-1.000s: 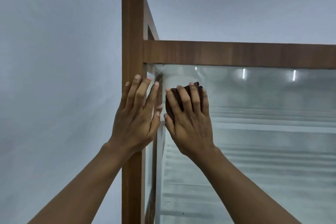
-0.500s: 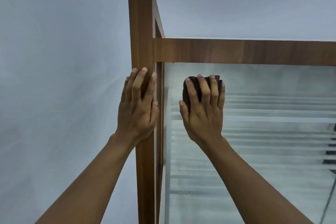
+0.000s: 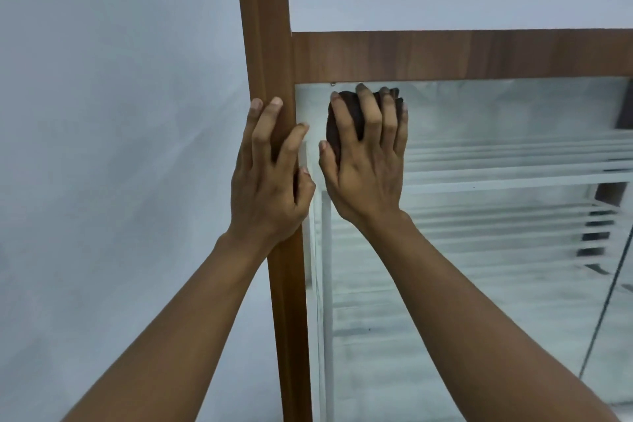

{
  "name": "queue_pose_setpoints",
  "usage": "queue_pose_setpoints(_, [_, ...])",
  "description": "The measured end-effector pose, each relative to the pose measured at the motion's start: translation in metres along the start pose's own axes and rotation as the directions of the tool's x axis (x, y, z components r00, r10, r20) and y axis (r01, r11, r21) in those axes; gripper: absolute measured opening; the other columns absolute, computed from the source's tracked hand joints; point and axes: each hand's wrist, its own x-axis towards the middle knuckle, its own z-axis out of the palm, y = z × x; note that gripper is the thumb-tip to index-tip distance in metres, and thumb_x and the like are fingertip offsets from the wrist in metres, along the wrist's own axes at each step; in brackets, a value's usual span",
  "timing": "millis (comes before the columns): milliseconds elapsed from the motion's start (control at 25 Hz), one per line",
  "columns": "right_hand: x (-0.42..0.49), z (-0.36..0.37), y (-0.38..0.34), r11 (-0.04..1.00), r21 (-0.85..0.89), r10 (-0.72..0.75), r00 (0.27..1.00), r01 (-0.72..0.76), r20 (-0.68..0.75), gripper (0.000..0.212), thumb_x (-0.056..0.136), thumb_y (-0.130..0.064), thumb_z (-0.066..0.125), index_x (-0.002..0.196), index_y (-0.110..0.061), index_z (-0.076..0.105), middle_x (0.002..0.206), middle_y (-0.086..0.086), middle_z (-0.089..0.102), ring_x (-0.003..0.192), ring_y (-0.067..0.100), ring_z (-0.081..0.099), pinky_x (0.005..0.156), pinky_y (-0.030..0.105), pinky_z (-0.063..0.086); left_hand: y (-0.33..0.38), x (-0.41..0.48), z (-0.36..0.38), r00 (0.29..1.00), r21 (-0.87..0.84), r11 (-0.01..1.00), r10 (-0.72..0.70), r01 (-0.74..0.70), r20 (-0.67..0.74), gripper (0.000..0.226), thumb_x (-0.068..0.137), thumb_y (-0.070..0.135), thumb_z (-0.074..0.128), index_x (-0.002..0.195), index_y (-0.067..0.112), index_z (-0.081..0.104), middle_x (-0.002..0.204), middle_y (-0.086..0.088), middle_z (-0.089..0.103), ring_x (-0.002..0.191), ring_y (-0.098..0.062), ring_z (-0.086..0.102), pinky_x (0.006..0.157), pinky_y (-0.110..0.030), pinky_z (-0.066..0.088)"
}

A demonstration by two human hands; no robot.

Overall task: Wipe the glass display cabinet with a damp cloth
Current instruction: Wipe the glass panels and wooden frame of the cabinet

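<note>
- Brown, dark and bunched into a wad, the cloth (image 3: 343, 120) sits against the glass pane (image 3: 479, 267) in its upper left corner, just under the wooden top rail (image 3: 445, 55) and near the upright post (image 3: 265, 27).
- On my feed the right hand (image 3: 366, 168) covers that cloth: the fingers (image 3: 371, 116) are spread and bent over the wad, gripping it and pushing it to the glass, with the thumb out to the left beside it.
- I read the left hand (image 3: 270, 178) as open and holding nothing. It lies flat on the front of the post, fingers stretched upward along the wood, the forefinger reaching the post's right edge where the glass begins.
- Both hands are close together but apart, the thumbs nearly meeting across the edge of the pane.
- Through the glass I see white slatted shelves (image 3: 496, 178) inside the cabinet (image 3: 291, 319), blurred and streaked.
- Behind and to the left of the post is a plain pale wall (image 3: 102, 113).
- Both forearms are bare and come up from the bottom of my view.
</note>
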Motion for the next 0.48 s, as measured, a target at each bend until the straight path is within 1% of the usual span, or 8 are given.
queue_pose_setpoints(80, [-0.013,0.003,-0.008,0.995,0.053,-0.081,0.997,0.081,-0.003,0.060,0.099,-0.045,0.050,0.152,-0.017,0.044,0.156,0.009,0.022,0.148,0.036,0.021,0.125,0.058,0.018,0.000,-0.003,-0.001,1.000,-0.003,1.000,0.001,-0.001,0.011,0.049,0.092,0.027,0.056,0.139,0.019,0.046,0.159,-0.008,0.024,0.155,-0.031,0.016,0.113,-0.051,0.044])
queue_pose_setpoints(200, [-0.087,-0.002,0.009,0.949,0.030,-0.314,0.946,0.313,0.076,0.059,0.101,-0.040,0.053,0.154,-0.017,0.042,0.158,0.012,0.026,0.150,0.038,0.024,0.124,0.060,0.022,0.003,-0.007,-0.001,1.000,-0.011,1.000,-0.017,0.017,0.013,0.048,0.092,0.024,0.055,0.139,0.022,0.044,0.159,-0.007,0.023,0.155,-0.032,0.016,0.114,-0.050,0.044])
queue_pose_setpoints(240, [-0.099,-0.007,0.022,0.951,0.013,-0.309,0.947,0.309,0.084,0.058,0.102,-0.040,0.052,0.154,-0.017,0.041,0.157,0.012,0.026,0.150,0.038,0.024,0.124,0.060,0.021,0.004,-0.008,-0.001,1.000,-0.013,1.000,-0.022,0.022,0.005,0.047,0.093,0.024,0.054,0.139,0.023,0.044,0.159,-0.006,0.023,0.154,-0.032,0.016,0.115,-0.049,0.043])
queue_pose_setpoints(320, [-0.077,-0.009,0.032,0.995,0.010,-0.098,0.994,0.098,0.037,0.056,0.103,-0.041,0.046,0.153,-0.017,0.038,0.155,0.011,0.023,0.148,0.038,0.021,0.125,0.058,0.017,0.006,-0.008,0.000,0.999,-0.022,0.999,-0.033,0.032,-0.024,0.043,0.095,0.025,0.049,0.138,0.023,0.044,0.157,-0.005,0.024,0.154,-0.032,0.018,0.115,-0.050,0.042])
queue_pose_setpoints(360, [-0.050,-0.007,0.026,1.000,0.013,0.016,1.000,-0.017,0.008,0.056,0.103,-0.041,0.046,0.152,-0.016,0.037,0.153,0.010,0.021,0.147,0.038,0.020,0.126,0.058,0.015,0.007,-0.008,0.000,0.999,-0.030,0.999,-0.035,0.034,-0.034,0.042,0.096,0.024,0.048,0.138,0.023,0.045,0.157,-0.005,0.025,0.153,-0.032,0.019,0.115,-0.050,0.043])
queue_pose_setpoints(400, [-0.023,-0.004,0.013,0.997,0.022,0.068,0.998,-0.067,-0.015,0.056,0.102,-0.041,0.047,0.152,-0.015,0.038,0.151,0.009,0.021,0.146,0.037,0.020,0.126,0.057,0.014,0.007,-0.008,0.000,0.999,-0.043,0.999,-0.033,0.031,-0.036,0.042,0.096,0.021,0.047,0.138,0.021,0.045,0.157,-0.005,0.025,0.153,-0.033,0.019,0.114,-0.050,0.043])
queue_pose_setpoints(440, [-0.005,-0.002,-0.004,0.998,0.041,0.046,0.999,-0.045,-0.023,0.057,0.102,-0.040,0.048,0.152,-0.014,0.040,0.150,0.008,0.021,0.145,0.036,0.020,0.127,0.056,0.014,0.006,-0.008,0.000,0.999,-0.055,0.998,-0.029,0.027,-0.034,0.043,0.096,0.018,0.047,0.140,0.018,0.046,0.157,-0.006,0.025,0.153,-0.034,0.019,0.114,-0.050,0.043])
queue_pose_setpoints(480, [0.000,0.001,-0.017,0.997,0.071,-0.042,0.999,0.043,-0.017,0.056,0.102,-0.039,0.049,0.151,-0.013,0.044,0.149,0.008,0.023,0.146,0.035,0.022,0.127,0.055,0.015,0.004,-0.009,0.000,0.999,-0.061,0.998,-0.025,0.023,-0.032,0.044,0.097,0.015,0.046,0.141,0.015,0.047,0.157,-0.006,0.025,0.153,-0.035,0.019,0.115,-0.049,0.042])
